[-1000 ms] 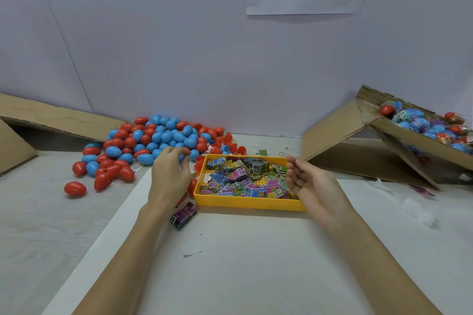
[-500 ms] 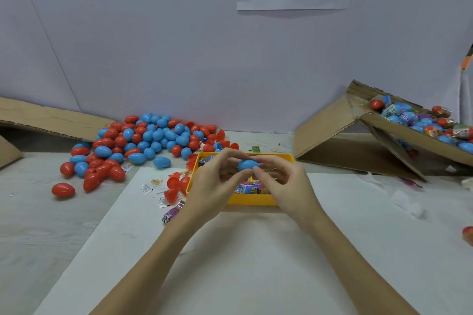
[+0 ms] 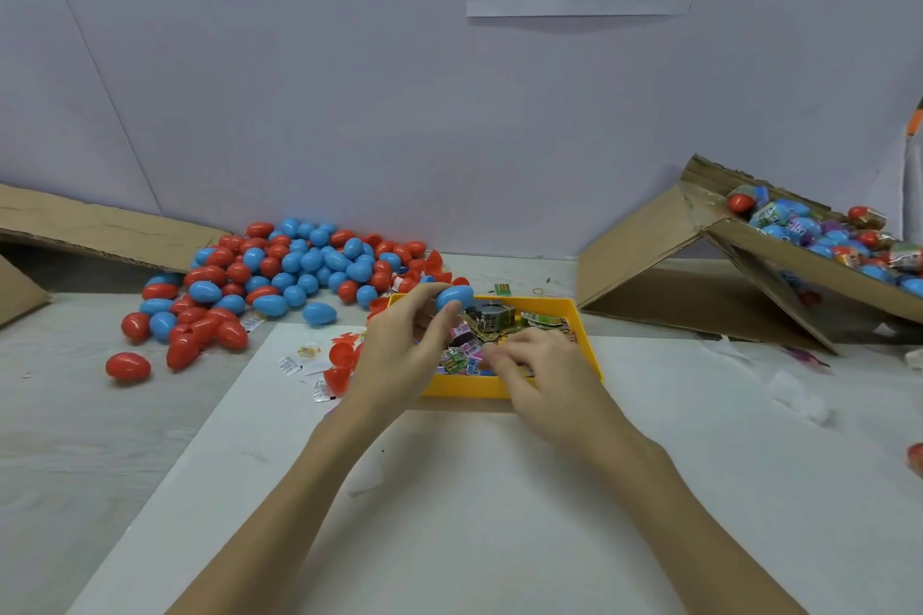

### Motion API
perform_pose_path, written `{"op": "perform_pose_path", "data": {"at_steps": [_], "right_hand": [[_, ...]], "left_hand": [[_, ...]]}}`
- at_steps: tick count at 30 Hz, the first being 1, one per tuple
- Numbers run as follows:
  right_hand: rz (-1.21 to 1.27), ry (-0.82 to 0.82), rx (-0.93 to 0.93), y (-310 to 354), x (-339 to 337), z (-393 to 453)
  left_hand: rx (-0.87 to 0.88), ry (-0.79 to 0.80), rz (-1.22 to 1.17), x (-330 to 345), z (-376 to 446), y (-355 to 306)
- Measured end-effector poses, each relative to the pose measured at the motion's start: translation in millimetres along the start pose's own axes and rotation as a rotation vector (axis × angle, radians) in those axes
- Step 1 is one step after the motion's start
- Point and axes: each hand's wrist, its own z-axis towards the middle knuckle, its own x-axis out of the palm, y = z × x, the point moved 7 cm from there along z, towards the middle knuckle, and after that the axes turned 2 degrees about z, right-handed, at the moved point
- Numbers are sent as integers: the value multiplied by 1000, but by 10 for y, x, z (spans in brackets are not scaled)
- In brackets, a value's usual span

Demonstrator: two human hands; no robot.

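We are seeing the hands parting. Half a second ago both were meeting on the blue egg (image 3: pixel 454 298); now the left hand (image 3: pixel 399 357) alone is pinching it, above the tray's (image 3: pixel 464 388) far left corner. The right hand (image 3: pixel 544 377) is dipping into the tray, fingers down among the packets (image 3: pixel 492 321). Blur is keeping us from telling whether it is gripping one. We are judging that a packet is being fetched for the egg.

Blue egg (image 3: pixel 454 297): smooth, glossy plastic; yellow tray (image 3: pixel 464 387): smooth plastic; packets (image 3: pixel 492 317): glossy printed wrap; box (image 3: pixel 634 245): matt, rough cardboard.
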Motion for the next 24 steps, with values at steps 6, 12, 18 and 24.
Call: {"op": "perform_pose_path", "data": {"at_steps": [6, 12, 18, 24], "right_hand": [[16, -68, 1, -18, -9, 13], [189, -277, 10, -11, -258, -47], [194, -314, 99, -82, -276, -59], [199, -408, 117, -108, -330, -59]], "left_hand": [[-11, 19, 79, 25, -4, 22], [31, 18, 107, 33, -16, -12], [63, 28, 153, 64, -16, 5], [66, 23, 182, 78, -8, 10]]}}
